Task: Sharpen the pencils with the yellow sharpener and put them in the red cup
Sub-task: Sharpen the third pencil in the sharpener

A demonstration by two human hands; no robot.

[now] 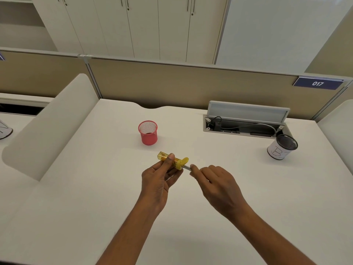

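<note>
My left hand (158,180) grips the yellow sharpener (178,162), a clear yellow tube held level above the white desk. A grey pencil (186,167) enters the sharpener's right end; only a short stretch shows. My right hand (217,182) is closed on the pencil, whose remaining length is hidden under the fingers. The red mesh cup (148,132) stands upright on the desk, beyond the hands and slightly left, apart from them. I cannot see any pencils inside it.
A black mesh cup wrapped in white paper (282,147) stands at the right. Behind it an open cable tray (242,125) with its lid raised is set into the desk (95,188). White dividers flank both sides, and a tan partition runs along the back.
</note>
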